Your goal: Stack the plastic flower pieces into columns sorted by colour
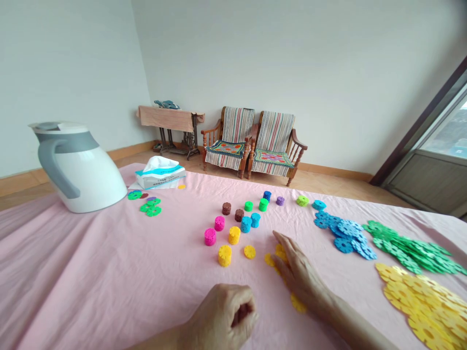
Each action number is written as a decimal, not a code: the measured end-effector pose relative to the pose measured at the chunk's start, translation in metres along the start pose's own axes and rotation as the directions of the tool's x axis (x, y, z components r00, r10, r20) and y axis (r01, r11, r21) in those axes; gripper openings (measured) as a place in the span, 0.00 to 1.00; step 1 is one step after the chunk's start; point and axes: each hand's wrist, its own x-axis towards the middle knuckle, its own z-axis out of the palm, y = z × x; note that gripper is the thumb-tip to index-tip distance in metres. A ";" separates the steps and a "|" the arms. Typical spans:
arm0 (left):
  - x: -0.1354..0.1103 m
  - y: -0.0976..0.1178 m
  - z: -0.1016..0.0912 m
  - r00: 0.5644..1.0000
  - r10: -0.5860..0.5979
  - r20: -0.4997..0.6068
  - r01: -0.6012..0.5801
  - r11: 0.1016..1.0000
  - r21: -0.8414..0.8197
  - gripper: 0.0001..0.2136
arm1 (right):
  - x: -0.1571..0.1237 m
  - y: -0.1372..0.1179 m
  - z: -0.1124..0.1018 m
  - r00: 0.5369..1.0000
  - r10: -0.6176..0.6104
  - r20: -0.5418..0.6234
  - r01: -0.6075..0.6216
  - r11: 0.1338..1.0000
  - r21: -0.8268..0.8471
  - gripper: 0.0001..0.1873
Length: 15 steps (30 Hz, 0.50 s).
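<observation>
My left hand point(228, 316) rests at the front of the pink cloth, its fingers curled into a loose fist. What it holds, if anything, is hidden. To its right, my right hand point(297, 270) lies with fingers stretched out over several yellow flower-shaped discs point(269, 260), which it partly covers. Another yellow disc point(298, 303) shows under the wrist. Beyond the hands stand small stacks of notched discs: yellow stacks point(224, 255), pink stacks point(210, 237), light blue stacks point(245, 224) and brown stacks point(226, 208). A low yellow piece point(249, 252) lies between the stacks and my right hand.
Spread piles of yellow discs point(423, 301), green discs point(408, 248) and blue discs point(348, 236) lie at the right. A white jug point(91, 175) and a tissue box point(160, 176) stand at the left, near loose green discs point(151, 208). Two wooden chairs point(273, 141) stand beyond the table.
</observation>
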 end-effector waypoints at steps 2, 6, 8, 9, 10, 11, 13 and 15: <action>0.000 0.001 0.000 1.000 -0.005 0.006 0.005 1.000 0.005 0.06 | 0.008 0.002 -0.001 0.999 -0.031 0.006 0.031 0.999 0.031 0.25; 0.000 0.002 0.000 1.000 -0.007 0.009 0.007 1.000 0.018 0.06 | 0.026 0.007 -0.012 0.999 -0.013 -0.033 0.017 0.994 0.111 0.19; 0.001 0.001 0.000 1.000 -0.007 0.011 0.007 1.000 0.017 0.05 | 0.033 0.007 -0.022 0.996 0.047 -0.078 -0.038 0.993 0.115 0.16; 0.001 0.000 0.000 1.000 -0.006 0.015 0.006 1.000 0.014 0.05 | 0.034 0.006 -0.027 0.995 0.065 -0.070 -0.058 0.993 0.106 0.14; 0.001 -0.001 0.000 1.000 -0.006 0.017 0.006 1.000 0.011 0.05 | 0.034 0.004 -0.032 0.997 0.067 -0.032 -0.064 0.994 0.094 0.13; 0.002 -0.002 0.000 1.000 -0.007 0.019 0.007 1.000 0.008 0.05 | 0.033 0.001 -0.036 0.998 0.052 0.024 -0.054 0.995 0.080 0.11; 0.001 -0.002 0.001 1.000 -0.010 0.026 0.010 1.000 0.001 0.05 | 0.029 -0.004 -0.041 0.989 -0.006 0.151 -0.003 0.998 0.059 0.12; 0.001 -0.002 0.001 1.000 -0.017 0.022 0.017 1.000 0.002 0.05 | 0.025 -0.008 -0.041 0.976 -0.032 0.217 0.025 0.999 0.035 0.17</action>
